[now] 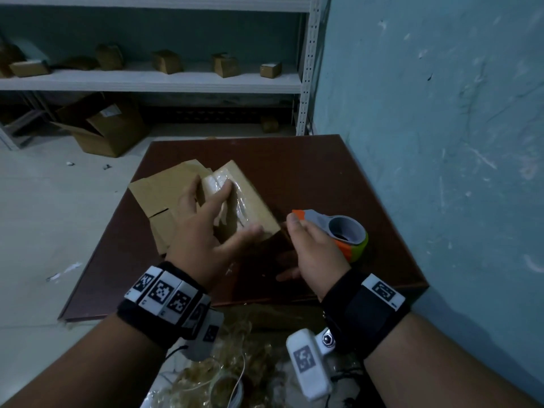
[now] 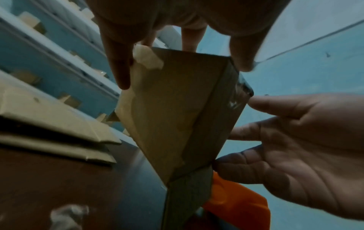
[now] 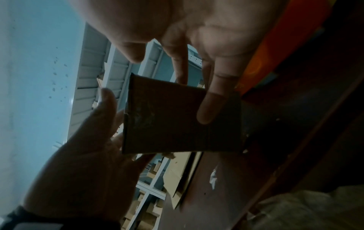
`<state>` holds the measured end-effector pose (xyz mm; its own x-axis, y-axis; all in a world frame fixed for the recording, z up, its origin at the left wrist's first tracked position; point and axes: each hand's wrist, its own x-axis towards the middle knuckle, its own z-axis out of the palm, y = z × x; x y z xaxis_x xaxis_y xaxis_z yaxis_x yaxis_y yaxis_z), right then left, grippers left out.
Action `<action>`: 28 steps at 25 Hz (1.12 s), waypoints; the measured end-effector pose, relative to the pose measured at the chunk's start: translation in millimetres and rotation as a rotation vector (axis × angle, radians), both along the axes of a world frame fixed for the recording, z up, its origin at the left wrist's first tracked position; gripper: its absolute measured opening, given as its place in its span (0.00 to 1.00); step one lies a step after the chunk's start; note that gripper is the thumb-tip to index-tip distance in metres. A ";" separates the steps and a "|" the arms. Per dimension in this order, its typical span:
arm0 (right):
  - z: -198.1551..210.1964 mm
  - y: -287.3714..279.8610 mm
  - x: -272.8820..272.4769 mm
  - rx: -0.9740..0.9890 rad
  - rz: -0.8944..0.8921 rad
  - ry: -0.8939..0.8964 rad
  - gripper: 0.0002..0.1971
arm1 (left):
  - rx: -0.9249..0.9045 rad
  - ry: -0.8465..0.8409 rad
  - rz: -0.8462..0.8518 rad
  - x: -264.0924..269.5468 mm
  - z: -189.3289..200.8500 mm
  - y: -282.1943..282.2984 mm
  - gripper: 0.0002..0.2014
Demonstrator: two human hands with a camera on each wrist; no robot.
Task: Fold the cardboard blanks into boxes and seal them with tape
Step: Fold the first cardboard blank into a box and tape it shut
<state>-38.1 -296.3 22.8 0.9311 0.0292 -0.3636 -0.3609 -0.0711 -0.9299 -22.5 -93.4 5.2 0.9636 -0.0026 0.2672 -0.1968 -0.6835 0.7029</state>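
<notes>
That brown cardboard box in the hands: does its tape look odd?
Yes. The clear tape on the small brown cardboard box is wrinkled and bunched, not flat. The left hand holds the box; the right hand touches its near end.

Storeroom, metal shelving (image 1: 306, 69) with small boxes (image 1: 225, 65), bare floor (image 1: 44, 216)

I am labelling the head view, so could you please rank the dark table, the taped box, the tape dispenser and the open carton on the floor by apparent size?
1. Dark table, clearly largest.
2. Open carton and taped box: look alike, and the carton lies farther off, so unranked.
3. Tape dispenser, smallest.
</notes>
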 end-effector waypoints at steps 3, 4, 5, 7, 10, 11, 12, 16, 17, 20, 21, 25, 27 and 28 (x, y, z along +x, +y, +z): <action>-4.4 -6.1 1.7 -0.116 0.026 -0.020 0.15 | 0.214 0.086 -0.137 7.7 12.3 3.8 0.67; -5.6 -7.6 3.1 -0.163 0.066 -0.016 0.15 | 0.263 0.133 -0.173 10.9 15.7 4.6 0.69; -5.8 -8.4 3.2 -0.186 0.106 0.000 0.16 | 0.293 0.176 -0.195 14.6 15.7 5.7 0.69; -7.4 -11.9 5.8 -0.261 0.195 0.049 0.18 | 0.301 0.218 -0.204 21.5 11.5 5.1 0.64; -6.7 -29.2 19.5 -0.668 0.242 -0.166 0.18 | 0.275 0.258 -0.221 30.9 1.5 -2.1 0.56; -6.9 -38.7 26.4 -0.828 0.190 -0.260 0.16 | 0.288 0.271 -0.235 33.8 -2.4 -3.9 0.55; -6.3 -48.9 32.5 -0.942 0.136 -0.313 0.14 | 0.305 0.284 -0.251 37.0 -6.3 -4.9 0.55; -19.0 -73.9 50.4 -1.155 0.194 -0.188 0.37 | 0.302 0.375 -0.305 44.1 -19.0 -0.9 0.55; -22.9 -72.5 52.8 -1.215 0.246 -0.157 0.42 | 0.284 0.372 -0.312 44.8 -21.0 0.1 0.55; -34.3 -64.3 58.8 -1.316 0.330 -0.085 0.40 | 0.240 0.330 -0.317 45.1 -20.9 -0.3 0.55; -37.6 -64.6 60.0 -1.313 0.319 -0.087 0.36 | 0.230 0.320 -0.310 43.5 -19.2 -0.7 0.54; -32.6 -81.3 57.0 -1.138 0.102 -0.297 0.28 | 0.208 0.282 -0.308 37.8 -8.4 -2.9 0.52; -19.9 -87.2 52.6 -0.993 -0.019 -0.463 0.28 | 0.215 0.276 -0.319 36.1 -2.8 -2.7 0.50; -12.0 -87.5 49.4 -0.930 -0.054 -0.540 0.28 | 0.216 0.274 -0.326 35.2 -0.4 -1.9 0.49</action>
